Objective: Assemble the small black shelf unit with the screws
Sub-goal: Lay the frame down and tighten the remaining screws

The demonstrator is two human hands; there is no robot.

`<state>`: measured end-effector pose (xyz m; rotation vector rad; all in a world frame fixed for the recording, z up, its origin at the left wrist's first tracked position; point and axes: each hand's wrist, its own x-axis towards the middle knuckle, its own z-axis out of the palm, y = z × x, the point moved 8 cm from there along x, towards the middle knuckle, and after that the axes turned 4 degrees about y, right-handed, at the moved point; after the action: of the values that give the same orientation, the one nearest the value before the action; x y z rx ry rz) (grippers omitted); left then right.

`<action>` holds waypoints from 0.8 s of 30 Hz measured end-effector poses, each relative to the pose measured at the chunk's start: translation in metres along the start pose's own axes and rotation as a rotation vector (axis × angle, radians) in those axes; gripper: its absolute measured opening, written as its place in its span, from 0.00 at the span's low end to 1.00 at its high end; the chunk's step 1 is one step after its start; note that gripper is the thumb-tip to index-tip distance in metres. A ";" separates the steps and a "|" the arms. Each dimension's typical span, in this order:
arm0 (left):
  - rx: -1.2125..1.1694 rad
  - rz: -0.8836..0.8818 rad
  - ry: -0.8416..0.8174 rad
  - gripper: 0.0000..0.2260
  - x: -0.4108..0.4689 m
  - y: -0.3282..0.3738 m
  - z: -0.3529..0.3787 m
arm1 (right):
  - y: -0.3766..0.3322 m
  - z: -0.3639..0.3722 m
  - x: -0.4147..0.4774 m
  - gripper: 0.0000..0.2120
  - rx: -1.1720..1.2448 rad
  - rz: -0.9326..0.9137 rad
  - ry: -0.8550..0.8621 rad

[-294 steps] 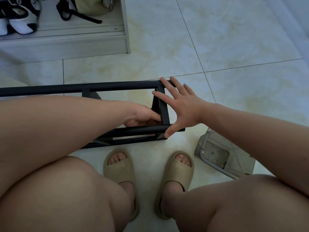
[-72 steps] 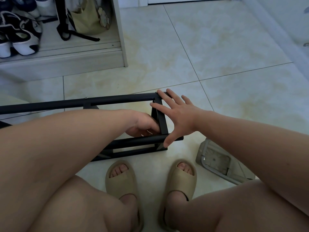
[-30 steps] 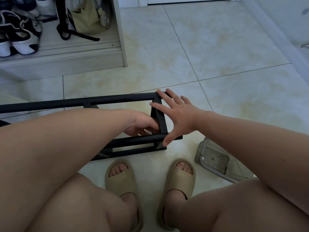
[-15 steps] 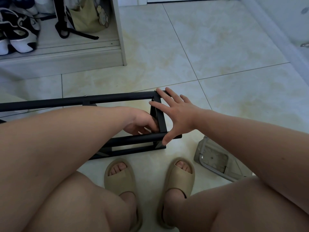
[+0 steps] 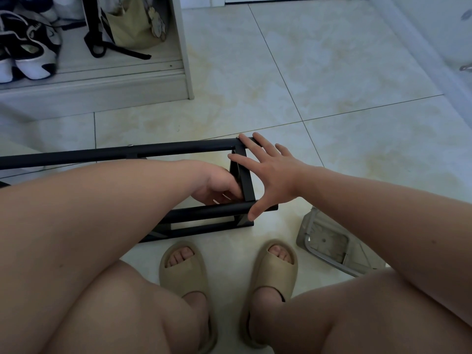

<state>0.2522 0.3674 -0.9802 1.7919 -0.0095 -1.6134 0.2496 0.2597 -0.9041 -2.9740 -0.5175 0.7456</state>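
1. The right hand (image 5: pixel 272 175) lies open and flat, fingers spread, against the outer face of the end panel of the small black metal shelf frame (image 5: pixel 178 149). Its fingertips reach the top far corner and its thumb hooks down over the near round rail. It braces; it grips nothing.

2. The left hand (image 5: pixel 217 185) is tucked inside the frame just behind that same end panel, fingers curled toward the upright. Something thin and pale shows at its fingertips, possibly a screw or a tool, but the frame hides too much to tell, so whether this hand is closed on anything cannot be said.

3. Both forearms reach forward and down from above the knees, the left crossing over the near rail, the right coming in from the side with the wrist bent back.

4. The frame lies on its side on the pale glossy tiled floor (image 5: pixel 332 72), just beyond the beige foam slides (image 5: pixel 182 267), its long rails running off the left edge of view.

5. Handling, as a judgement: thin tube, so stiff yet light, with smooth paint. On glossy tile it would likely slide or rock under a push, which suits the flat-palm brace. The corners and the end upright look like the firmest places to hold.

6. A grey clear plastic container (image 5: pixel 329 244) lies tipped on the floor near the right knee, well clear of the frame.
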 end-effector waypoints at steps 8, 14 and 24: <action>0.006 0.014 -0.029 0.06 -0.001 -0.004 0.001 | 0.000 -0.001 0.000 0.67 -0.001 0.000 -0.003; -0.008 0.023 0.006 0.06 -0.001 -0.001 0.001 | -0.001 -0.001 -0.001 0.67 0.005 -0.001 -0.002; -0.008 -0.001 -0.054 0.09 -0.005 -0.005 0.006 | 0.000 0.000 0.000 0.67 -0.001 -0.001 0.000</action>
<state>0.2441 0.3706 -0.9778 1.7426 -0.0270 -1.6596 0.2494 0.2598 -0.9036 -2.9743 -0.5198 0.7450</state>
